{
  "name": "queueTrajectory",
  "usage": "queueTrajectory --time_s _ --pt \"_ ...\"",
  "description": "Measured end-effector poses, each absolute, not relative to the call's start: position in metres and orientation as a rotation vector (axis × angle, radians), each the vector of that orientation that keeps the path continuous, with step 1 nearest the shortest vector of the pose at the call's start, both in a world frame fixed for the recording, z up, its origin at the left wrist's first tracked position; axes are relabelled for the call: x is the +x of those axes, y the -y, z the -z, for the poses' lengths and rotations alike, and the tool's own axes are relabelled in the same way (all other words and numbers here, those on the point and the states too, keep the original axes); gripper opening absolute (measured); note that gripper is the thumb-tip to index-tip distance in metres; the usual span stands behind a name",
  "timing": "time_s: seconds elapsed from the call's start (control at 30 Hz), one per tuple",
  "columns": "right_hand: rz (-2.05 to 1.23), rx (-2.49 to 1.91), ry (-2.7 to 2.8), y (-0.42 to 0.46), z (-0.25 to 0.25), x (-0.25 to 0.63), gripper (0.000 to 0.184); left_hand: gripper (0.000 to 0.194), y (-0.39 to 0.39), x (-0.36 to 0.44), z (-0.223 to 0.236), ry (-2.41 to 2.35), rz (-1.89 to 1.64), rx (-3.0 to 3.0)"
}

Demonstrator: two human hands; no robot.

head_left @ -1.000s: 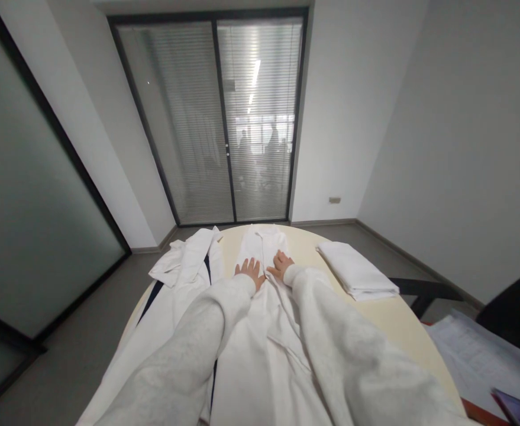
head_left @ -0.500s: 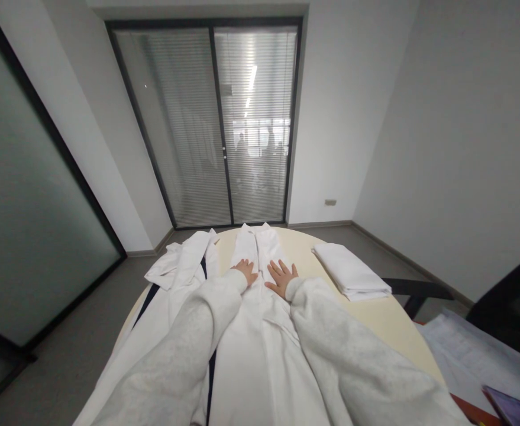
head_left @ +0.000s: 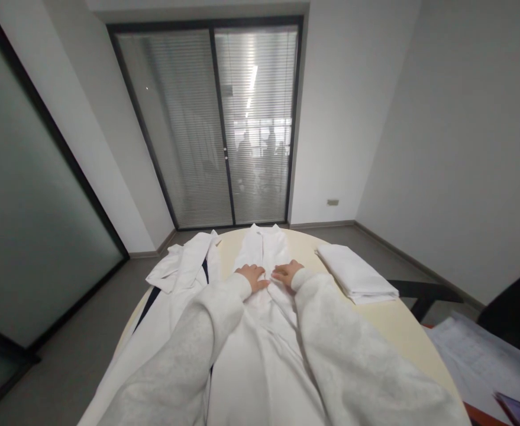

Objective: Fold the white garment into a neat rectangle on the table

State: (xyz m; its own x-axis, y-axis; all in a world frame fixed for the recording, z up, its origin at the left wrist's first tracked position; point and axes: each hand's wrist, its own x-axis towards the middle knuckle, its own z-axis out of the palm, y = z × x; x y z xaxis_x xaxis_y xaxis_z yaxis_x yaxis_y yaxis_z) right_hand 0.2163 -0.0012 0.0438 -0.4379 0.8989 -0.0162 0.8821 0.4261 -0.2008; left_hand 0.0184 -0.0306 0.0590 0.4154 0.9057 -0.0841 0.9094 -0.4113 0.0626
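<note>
Round cream table (head_left: 393, 331), right edge: white cloth bundle (head_left: 357, 275), folded. Long white cloth garment (head_left: 251, 367) unfolded under left hand (head_left: 251, 276), right hand (head_left: 288, 271); grip unclear.

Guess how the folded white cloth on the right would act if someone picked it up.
The folded white cloth would probably sag if lifted by one corner, since it looks like soft fabric. Its visible layers might slip apart or unfold. Lying flat on the table, it seems unlikely to roll.
</note>
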Motion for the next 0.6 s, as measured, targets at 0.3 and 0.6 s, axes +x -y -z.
queueTrajectory --time_s 0.3,0.6 --pt "0.102 -1.619 2.367 -0.022 -0.029 0.232 0.029 0.035 0.033 0.026 -0.070 -1.532 0.004 2.765" --pt "0.154 -1.963 2.339 -0.014 -0.033 0.226 0.043 0.030 0.035 0.025 -0.071 -1.527 0.036 2.768"
